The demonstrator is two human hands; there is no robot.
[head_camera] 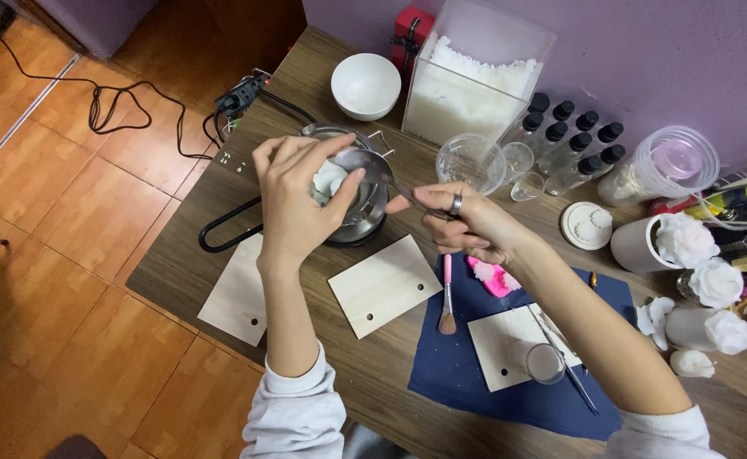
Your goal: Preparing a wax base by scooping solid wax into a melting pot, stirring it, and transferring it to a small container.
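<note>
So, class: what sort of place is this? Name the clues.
Probably a home candle-making table: a clear bin of white wax flakes, a metal melting pot on a hot plate, and finished white flower-shaped candles.

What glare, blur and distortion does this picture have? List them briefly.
Head view: even, soft lighting with weak shadows under the pale wooden boards; bright glare on the round metal melting pot and the metal spoon; slight softness on the right hand; the left hand is sharp; wide-angle lens bends the brown wooden table edges.
</note>
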